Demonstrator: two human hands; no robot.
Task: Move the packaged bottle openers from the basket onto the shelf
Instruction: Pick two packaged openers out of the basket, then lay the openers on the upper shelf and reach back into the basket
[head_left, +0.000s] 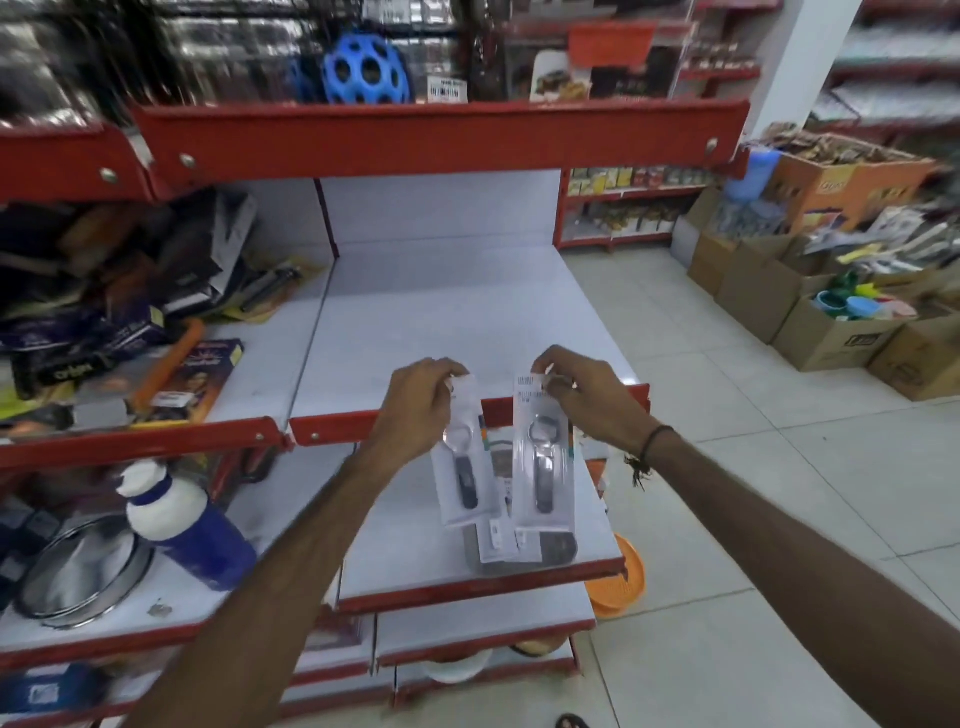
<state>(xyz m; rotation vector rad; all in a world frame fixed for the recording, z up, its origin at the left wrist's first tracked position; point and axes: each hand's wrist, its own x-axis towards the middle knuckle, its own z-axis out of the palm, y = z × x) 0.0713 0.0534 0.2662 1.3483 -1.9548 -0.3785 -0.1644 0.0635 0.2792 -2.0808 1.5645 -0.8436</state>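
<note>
Holding two packaged bottle openers, one per hand, centre of the head view. My left hand (415, 402) pinches the top edge of the left pack (464, 457); my right hand (587, 395) pinches the top of the right pack (543, 457). Both hands closed on the card headers, fingers tight. Packs hang long axis near vertical, opener heads up, handles down, left one tilted a bit.

Key relation: both packs hang just in front of the red lip of the white shelf (441, 322), at lip height, so the bare board lies beyond and slightly above the hands, toward upper centre. Both hands look about equally near. I judge next move is forward over the lip, then lay flat.

More packs (501, 540) lie on the lower shelf, bottom centre. Basket: can't tell which, possibly the orange thing (621, 587) lower right.
</note>
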